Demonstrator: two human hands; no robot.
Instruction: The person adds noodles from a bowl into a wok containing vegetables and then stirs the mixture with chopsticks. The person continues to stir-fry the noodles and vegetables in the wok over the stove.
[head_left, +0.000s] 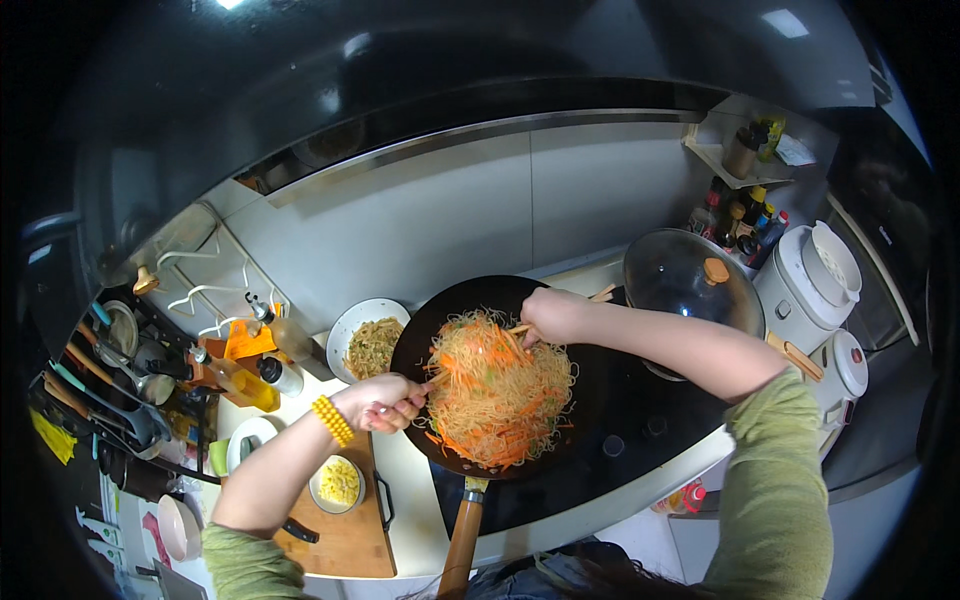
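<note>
A dark wok holds thin noodles tossed with shredded carrot and bits of green. My right hand reaches over the far right rim, gripping wooden chopsticks whose tips are in the noodles. At the left rim, my left hand has its fingers closed around what looks like another wooden chopstick, also pointing into the noodles. A clump of noodles is bunched up between the two hands. The wok's wooden handle points towards me.
A white bowl of cooked shreds stands left of the wok. A cutting board carries a bowl of chopped yellow food and a black-handled knife. A glass lid lies right; oil bottles stand left.
</note>
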